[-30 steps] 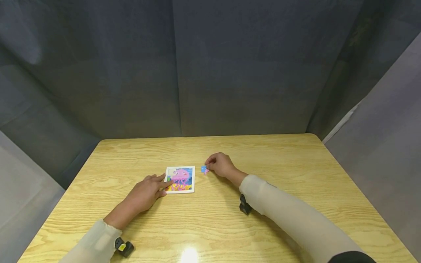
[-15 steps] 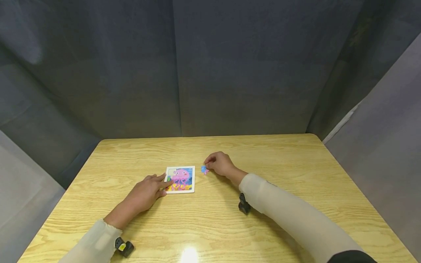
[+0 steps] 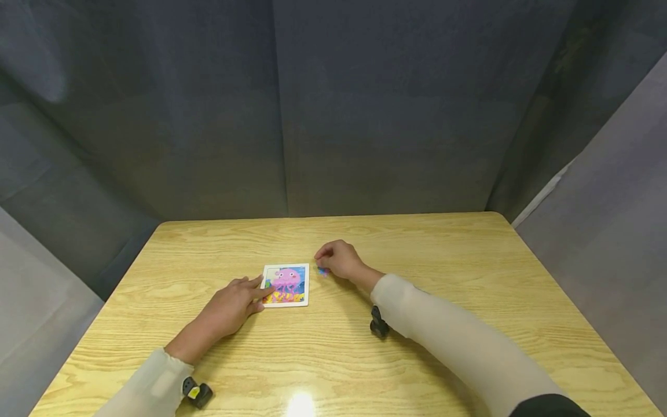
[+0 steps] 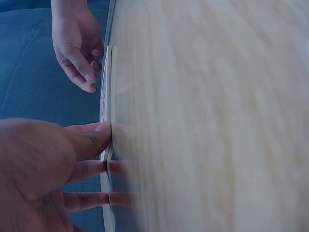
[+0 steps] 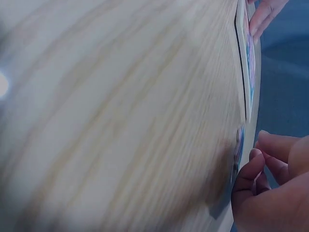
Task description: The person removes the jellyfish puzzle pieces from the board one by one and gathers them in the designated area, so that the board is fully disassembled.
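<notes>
A small square jigsaw puzzle (image 3: 285, 284) in a white frame lies on the table, printed with a pink jellyfish; a pale gap shows at its upper left. My left hand (image 3: 231, 306) rests on its left side, a finger over the picture and the thumb (image 4: 99, 137) at the edge. Right of the frame, a blue and pink puzzle piece (image 5: 239, 147) lies flat on the wood, partly hidden by my right hand (image 3: 340, 259) in the head view. The right hand's fingers are loosely bent close over the piece, with nothing visible between them.
The wood-grain table (image 3: 344, 359) stretches around both hands. Dark curtains (image 3: 281, 116) hang behind its far edge, and paler cloth (image 3: 599, 231) hangs at the sides. A light reflection shows near the front edge.
My right hand has shifted slightly left, over the piece, and now covers more of it. The left hand and the framed puzzle have stayed where they were.
</notes>
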`<state>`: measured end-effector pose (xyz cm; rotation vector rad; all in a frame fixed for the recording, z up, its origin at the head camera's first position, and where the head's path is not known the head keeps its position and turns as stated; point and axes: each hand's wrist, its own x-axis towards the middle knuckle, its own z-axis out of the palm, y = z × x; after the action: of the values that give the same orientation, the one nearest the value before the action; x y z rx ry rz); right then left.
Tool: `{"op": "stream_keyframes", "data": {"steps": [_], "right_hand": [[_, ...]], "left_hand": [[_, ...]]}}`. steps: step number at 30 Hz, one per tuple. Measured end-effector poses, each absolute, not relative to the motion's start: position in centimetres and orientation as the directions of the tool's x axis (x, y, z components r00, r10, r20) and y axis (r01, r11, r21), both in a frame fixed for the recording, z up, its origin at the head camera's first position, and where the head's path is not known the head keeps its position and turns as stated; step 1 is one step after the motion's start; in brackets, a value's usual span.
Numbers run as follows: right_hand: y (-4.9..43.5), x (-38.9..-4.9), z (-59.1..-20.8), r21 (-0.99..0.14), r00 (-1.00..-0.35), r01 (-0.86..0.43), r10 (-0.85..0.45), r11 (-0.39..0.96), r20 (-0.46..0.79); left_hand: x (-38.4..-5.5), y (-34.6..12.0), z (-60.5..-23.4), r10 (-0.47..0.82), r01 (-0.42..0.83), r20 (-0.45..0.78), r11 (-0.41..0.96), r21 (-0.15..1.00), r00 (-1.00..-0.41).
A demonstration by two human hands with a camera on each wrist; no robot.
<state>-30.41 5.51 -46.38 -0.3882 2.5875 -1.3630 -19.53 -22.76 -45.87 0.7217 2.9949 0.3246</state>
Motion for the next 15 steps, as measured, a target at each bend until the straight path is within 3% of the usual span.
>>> {"op": "stream_keyframes", "data": {"steps": [15], "right_hand": [[2.4, -29.6, -45.9, -0.806, -0.929, -0.201, -0.368, 0.557, -0.022]], "left_hand": [[-19.5, -22.7, -45.7, 0.432, 0.417, -0.020, 0.880, 0.228, -0.902]]}}
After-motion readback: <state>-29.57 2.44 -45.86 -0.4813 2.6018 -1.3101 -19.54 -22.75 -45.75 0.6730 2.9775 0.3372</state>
